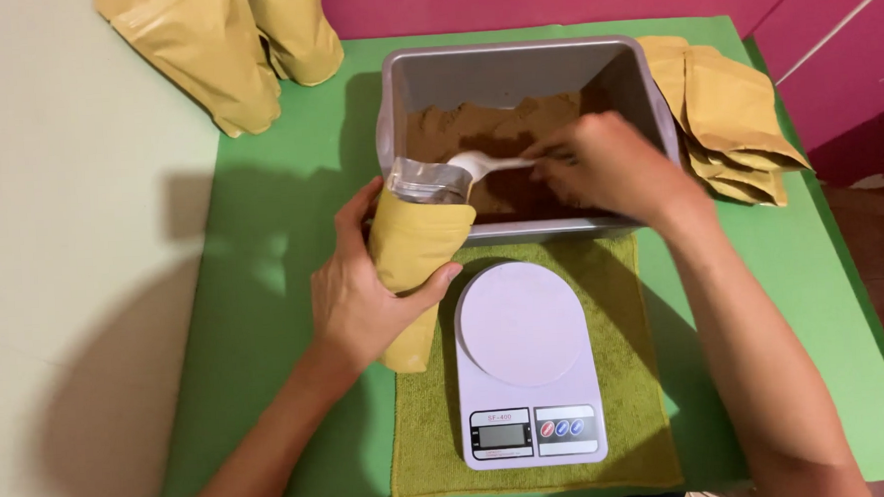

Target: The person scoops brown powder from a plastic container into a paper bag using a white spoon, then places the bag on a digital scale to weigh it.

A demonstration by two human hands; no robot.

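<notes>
My left hand [359,292] grips a yellow-brown stand-up pouch [412,250], tilted with its open silver-lined mouth toward a grey metal pan [513,61]. Brown powder [486,127] fills the bottom of that pan. My right hand [612,166] pinches the handle of a white plastic spoon [478,164], whose bowl sits at the pouch mouth. In front of the pan, a white kitchen scale [526,359] with a round platform and small display rests on a green cloth [637,389].
A stack of flat empty pouches [724,107] lies right of the pan. Filled pouches [225,49] stand at the back left. A green mat [265,286] covers the pale table [64,245]. A pink wall [550,0] runs behind.
</notes>
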